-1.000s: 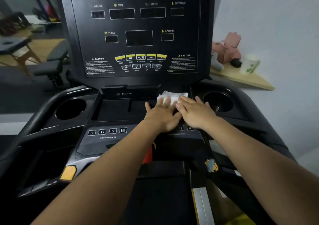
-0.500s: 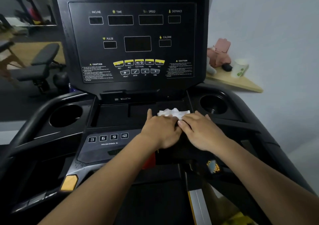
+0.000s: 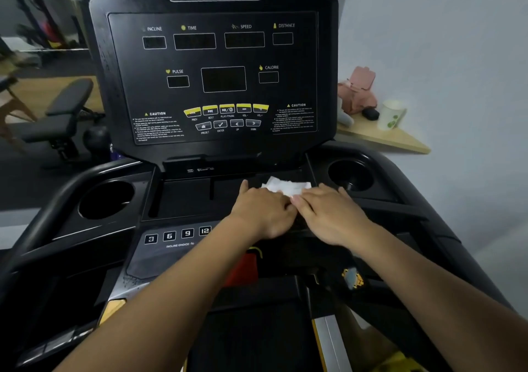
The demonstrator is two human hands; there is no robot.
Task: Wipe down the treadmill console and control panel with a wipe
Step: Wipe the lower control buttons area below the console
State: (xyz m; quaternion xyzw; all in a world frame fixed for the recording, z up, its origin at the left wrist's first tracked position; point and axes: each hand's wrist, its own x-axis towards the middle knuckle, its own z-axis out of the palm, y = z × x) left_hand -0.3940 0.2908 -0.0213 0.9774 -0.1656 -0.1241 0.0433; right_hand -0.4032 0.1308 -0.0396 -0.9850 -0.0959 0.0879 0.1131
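A black treadmill console (image 3: 214, 66) stands upright ahead, with dark displays and a row of yellow buttons (image 3: 227, 109). Below it lies a flat tray shelf (image 3: 185, 197). A white wipe (image 3: 287, 186) lies crumpled on the right part of that shelf. My left hand (image 3: 261, 213) and my right hand (image 3: 333, 214) lie side by side, palms down, their fingers pressing on the wipe's near edge. The lower control panel (image 3: 177, 236) with incline keys 3, 6, 9, 12 shows left of my left wrist; its right half is hidden under my hands.
Round cup holders sit at the left (image 3: 107, 200) and right (image 3: 350, 176) of the shelf. A red safety key (image 3: 243, 269) lies under my left forearm. A wooden shelf (image 3: 385, 137) on the right wall carries a pink pouch and a white cup. A weight bench (image 3: 57, 114) stands behind on the left.
Both hands drew the wipe a little back toward me and bunched it up. The view tilted up, so the console's top edge now shows.
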